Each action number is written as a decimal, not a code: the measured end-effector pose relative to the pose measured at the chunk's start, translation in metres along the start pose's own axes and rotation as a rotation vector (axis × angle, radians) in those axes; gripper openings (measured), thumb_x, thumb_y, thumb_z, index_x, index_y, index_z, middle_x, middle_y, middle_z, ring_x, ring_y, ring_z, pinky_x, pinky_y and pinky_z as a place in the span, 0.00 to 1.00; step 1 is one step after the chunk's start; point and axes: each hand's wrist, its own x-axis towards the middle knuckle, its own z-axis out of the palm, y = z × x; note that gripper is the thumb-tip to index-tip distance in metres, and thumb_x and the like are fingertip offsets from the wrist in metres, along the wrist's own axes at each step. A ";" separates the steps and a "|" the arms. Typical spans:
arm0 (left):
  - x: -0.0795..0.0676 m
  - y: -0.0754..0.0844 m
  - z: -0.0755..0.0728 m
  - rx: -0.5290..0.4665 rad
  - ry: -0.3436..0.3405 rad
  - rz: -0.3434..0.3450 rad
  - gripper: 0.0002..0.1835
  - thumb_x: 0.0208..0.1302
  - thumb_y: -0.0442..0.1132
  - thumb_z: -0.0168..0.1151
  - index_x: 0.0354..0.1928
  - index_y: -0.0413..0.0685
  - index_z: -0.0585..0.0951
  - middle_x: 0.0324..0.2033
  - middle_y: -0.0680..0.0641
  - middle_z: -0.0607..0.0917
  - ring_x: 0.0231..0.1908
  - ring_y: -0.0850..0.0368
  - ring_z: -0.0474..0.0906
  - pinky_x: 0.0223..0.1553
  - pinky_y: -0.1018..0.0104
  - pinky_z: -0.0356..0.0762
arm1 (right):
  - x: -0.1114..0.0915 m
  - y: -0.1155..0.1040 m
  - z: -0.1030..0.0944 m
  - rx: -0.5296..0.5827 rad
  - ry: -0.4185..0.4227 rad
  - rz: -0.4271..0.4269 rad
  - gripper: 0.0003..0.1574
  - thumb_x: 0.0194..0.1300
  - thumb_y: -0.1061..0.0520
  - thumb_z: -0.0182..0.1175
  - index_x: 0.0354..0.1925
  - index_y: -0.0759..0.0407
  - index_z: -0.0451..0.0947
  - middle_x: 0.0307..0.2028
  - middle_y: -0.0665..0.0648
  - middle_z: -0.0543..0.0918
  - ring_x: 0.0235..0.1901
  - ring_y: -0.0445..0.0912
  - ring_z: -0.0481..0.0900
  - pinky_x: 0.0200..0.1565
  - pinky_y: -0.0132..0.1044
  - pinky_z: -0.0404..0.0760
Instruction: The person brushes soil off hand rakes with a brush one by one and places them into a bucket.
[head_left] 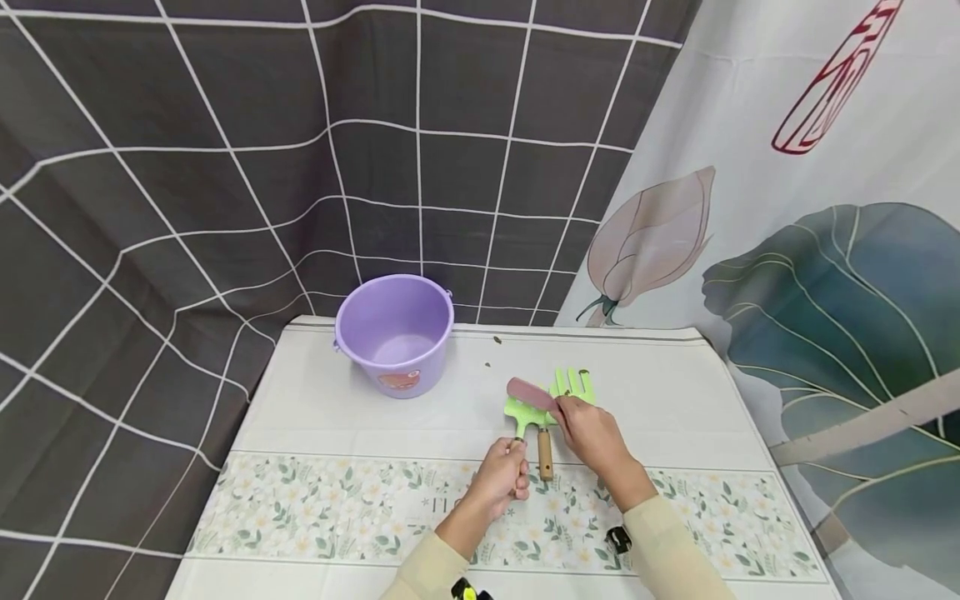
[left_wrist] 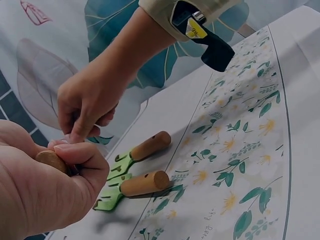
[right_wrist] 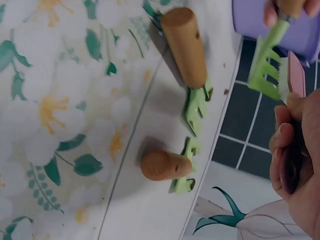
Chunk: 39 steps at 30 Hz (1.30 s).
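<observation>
My left hand [head_left: 498, 479] grips the wooden handle [left_wrist: 52, 161] of a small green hand rake [right_wrist: 265, 72], its head raised above the table. In my right hand [head_left: 596, 433] is a pink brush [head_left: 531, 393] with white bristles; the bristles lie right at the rake's tines in the right wrist view. Below the hands, two more green garden tools lie on the table. One has its wooden handle [head_left: 545, 454] toward me; the other, a green fork [head_left: 573, 382], is partly covered by my right hand in the head view. Dark specks cling to both.
A purple bucket [head_left: 397, 333] stands at the back left of the table. Small dark bits [head_left: 497, 340] are scattered near the back edge. A floral strip [head_left: 337, 508] crosses the white tablecloth [head_left: 300, 417]. Dark checked and white printed curtains hang behind.
</observation>
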 end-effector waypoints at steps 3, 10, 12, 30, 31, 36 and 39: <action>0.000 0.000 0.000 -0.006 0.001 -0.005 0.12 0.83 0.41 0.44 0.58 0.41 0.65 0.26 0.54 0.68 0.20 0.66 0.60 0.20 0.78 0.62 | 0.002 0.004 -0.004 0.019 0.007 0.034 0.08 0.72 0.56 0.66 0.40 0.61 0.81 0.32 0.58 0.86 0.29 0.54 0.86 0.28 0.50 0.86; -0.001 0.003 -0.001 -0.012 0.003 -0.014 0.14 0.83 0.41 0.43 0.60 0.39 0.64 0.26 0.53 0.68 0.19 0.66 0.60 0.19 0.79 0.61 | 0.000 0.002 -0.008 0.079 -0.023 0.031 0.06 0.72 0.57 0.66 0.41 0.60 0.81 0.31 0.55 0.86 0.29 0.50 0.85 0.28 0.47 0.84; -0.001 0.004 -0.001 -0.011 0.001 -0.011 0.14 0.83 0.41 0.42 0.60 0.39 0.64 0.26 0.53 0.68 0.19 0.66 0.60 0.19 0.79 0.61 | -0.002 -0.001 -0.006 0.080 -0.063 0.007 0.06 0.72 0.56 0.65 0.41 0.58 0.82 0.31 0.54 0.85 0.28 0.48 0.84 0.28 0.45 0.84; -0.003 0.003 0.000 -0.016 0.000 -0.006 0.14 0.84 0.41 0.41 0.61 0.39 0.63 0.27 0.54 0.67 0.20 0.66 0.60 0.19 0.79 0.61 | 0.006 0.006 -0.010 0.067 -0.033 0.120 0.09 0.74 0.56 0.63 0.43 0.62 0.81 0.33 0.59 0.87 0.30 0.55 0.86 0.30 0.53 0.86; -0.002 0.003 0.000 -0.016 -0.001 -0.005 0.14 0.84 0.41 0.41 0.61 0.38 0.63 0.27 0.54 0.67 0.20 0.66 0.60 0.19 0.79 0.61 | 0.006 0.008 -0.012 0.073 -0.032 0.135 0.10 0.74 0.56 0.63 0.44 0.63 0.81 0.34 0.59 0.87 0.31 0.56 0.87 0.31 0.53 0.86; -0.001 0.001 -0.004 -0.022 -0.001 0.004 0.14 0.83 0.41 0.41 0.60 0.39 0.64 0.26 0.54 0.68 0.20 0.67 0.61 0.19 0.80 0.63 | 0.004 0.015 -0.020 0.100 -0.027 0.175 0.09 0.73 0.58 0.63 0.44 0.65 0.82 0.33 0.60 0.87 0.29 0.53 0.84 0.31 0.52 0.84; -0.001 0.001 -0.007 -0.043 0.006 0.016 0.17 0.82 0.41 0.40 0.62 0.37 0.64 0.26 0.54 0.70 0.19 0.67 0.63 0.18 0.80 0.64 | 0.000 0.018 -0.024 0.129 -0.027 0.182 0.08 0.73 0.59 0.63 0.44 0.65 0.82 0.31 0.58 0.85 0.25 0.47 0.79 0.28 0.46 0.81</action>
